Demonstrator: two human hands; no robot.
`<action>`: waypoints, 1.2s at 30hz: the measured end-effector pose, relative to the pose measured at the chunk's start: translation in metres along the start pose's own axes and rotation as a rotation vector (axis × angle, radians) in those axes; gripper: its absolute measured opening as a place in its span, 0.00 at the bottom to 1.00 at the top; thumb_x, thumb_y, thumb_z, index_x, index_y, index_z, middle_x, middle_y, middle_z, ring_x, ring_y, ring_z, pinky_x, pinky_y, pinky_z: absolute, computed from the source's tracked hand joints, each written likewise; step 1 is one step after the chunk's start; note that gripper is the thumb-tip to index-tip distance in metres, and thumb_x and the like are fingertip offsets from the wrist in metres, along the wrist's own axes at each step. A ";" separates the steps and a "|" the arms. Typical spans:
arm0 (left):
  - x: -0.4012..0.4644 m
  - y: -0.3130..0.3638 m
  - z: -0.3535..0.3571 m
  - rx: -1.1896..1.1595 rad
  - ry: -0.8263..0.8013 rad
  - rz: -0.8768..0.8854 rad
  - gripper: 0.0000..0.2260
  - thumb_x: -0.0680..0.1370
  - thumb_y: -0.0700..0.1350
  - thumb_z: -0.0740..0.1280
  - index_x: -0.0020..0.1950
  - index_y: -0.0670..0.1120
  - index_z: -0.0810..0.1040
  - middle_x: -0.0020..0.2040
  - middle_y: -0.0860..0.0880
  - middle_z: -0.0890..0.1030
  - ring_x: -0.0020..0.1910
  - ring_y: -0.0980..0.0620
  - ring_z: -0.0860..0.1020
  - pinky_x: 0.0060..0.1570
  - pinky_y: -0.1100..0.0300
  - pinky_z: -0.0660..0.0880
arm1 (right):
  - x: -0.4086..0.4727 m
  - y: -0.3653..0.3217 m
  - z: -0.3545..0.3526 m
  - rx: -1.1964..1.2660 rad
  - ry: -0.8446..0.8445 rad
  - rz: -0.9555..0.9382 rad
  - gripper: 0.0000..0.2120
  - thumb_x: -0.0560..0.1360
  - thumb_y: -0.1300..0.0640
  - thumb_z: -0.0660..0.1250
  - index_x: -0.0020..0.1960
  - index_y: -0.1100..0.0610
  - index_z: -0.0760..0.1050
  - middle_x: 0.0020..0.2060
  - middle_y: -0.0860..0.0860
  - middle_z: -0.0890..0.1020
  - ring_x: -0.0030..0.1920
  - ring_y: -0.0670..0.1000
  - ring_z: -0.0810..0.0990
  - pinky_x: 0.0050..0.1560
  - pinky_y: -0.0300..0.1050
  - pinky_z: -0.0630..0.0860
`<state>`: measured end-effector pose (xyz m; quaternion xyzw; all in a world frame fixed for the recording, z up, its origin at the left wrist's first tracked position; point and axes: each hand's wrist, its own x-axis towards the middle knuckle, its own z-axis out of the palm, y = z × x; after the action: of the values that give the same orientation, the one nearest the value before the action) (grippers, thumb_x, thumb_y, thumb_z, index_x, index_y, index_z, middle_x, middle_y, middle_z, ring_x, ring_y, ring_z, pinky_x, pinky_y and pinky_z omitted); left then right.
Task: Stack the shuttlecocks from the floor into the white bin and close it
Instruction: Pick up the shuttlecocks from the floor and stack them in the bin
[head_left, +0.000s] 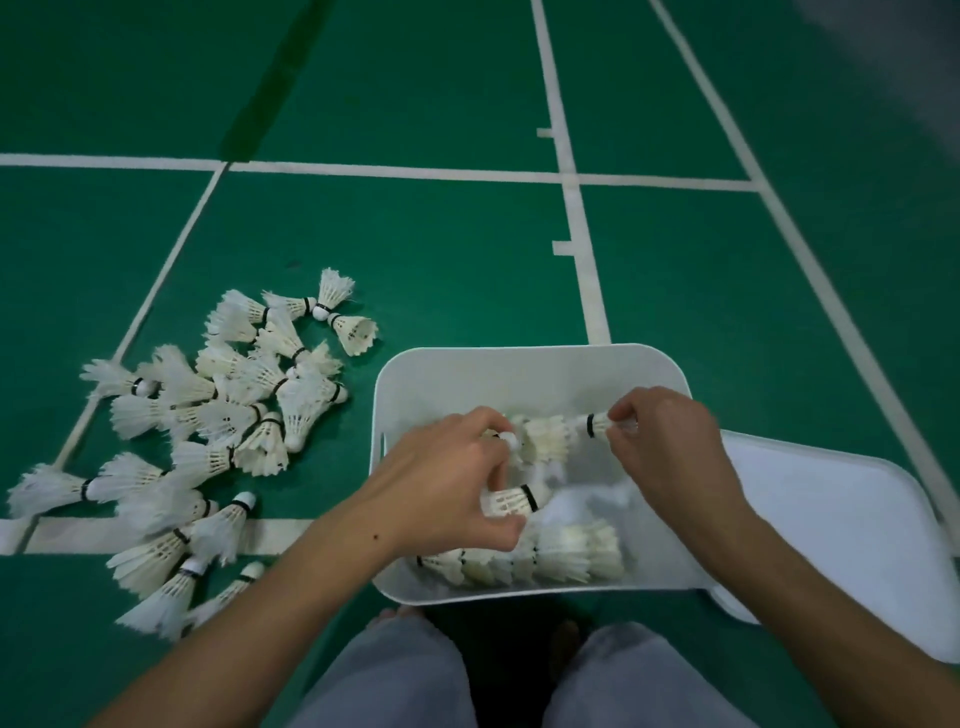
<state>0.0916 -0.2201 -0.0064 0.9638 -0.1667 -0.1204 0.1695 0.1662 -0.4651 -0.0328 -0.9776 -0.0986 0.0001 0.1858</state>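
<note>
Left hand (441, 478) grips shuttlecock (511, 501) — cork rightward; right hand (660, 447) pinches stack (561, 434)

The white bin (530, 364), rectangular with rounded corners, stands open on the green floor (441, 249). Along its near wall lies a row of nested white shuttlecocks (545, 558); another nested row (550, 436) lies across its middle, and one shuttlecock (509, 501) is between them. Its flat white lid (831, 519) lies on the floor at the bin's right edge. A loose heap of white feathered shuttlecocks (223, 415) with black bands lies on the floor left of the bin.
</note>
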 end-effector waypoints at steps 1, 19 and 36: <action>0.007 -0.002 0.006 0.023 -0.031 -0.015 0.17 0.71 0.66 0.69 0.47 0.54 0.79 0.74 0.59 0.70 0.59 0.54 0.76 0.50 0.56 0.71 | 0.000 0.003 0.007 -0.060 -0.021 0.002 0.05 0.76 0.63 0.69 0.47 0.57 0.84 0.42 0.54 0.85 0.39 0.57 0.82 0.43 0.53 0.82; 0.060 -0.030 0.030 0.066 -0.269 -0.126 0.18 0.72 0.65 0.70 0.49 0.52 0.82 0.79 0.53 0.66 0.67 0.50 0.74 0.56 0.55 0.72 | 0.051 0.016 0.084 0.427 -0.309 0.454 0.10 0.74 0.69 0.72 0.50 0.55 0.81 0.41 0.49 0.82 0.46 0.52 0.83 0.49 0.49 0.84; 0.041 -0.008 0.028 -0.709 0.354 -0.303 0.11 0.71 0.61 0.79 0.42 0.55 0.83 0.61 0.66 0.76 0.62 0.68 0.76 0.57 0.70 0.68 | -0.033 -0.039 0.010 1.430 -0.920 0.871 0.30 0.82 0.38 0.63 0.65 0.64 0.79 0.57 0.62 0.86 0.63 0.64 0.83 0.62 0.59 0.82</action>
<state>0.1230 -0.2355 -0.0422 0.8653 0.0602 -0.0265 0.4970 0.1262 -0.4323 -0.0297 -0.4877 0.2341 0.5138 0.6659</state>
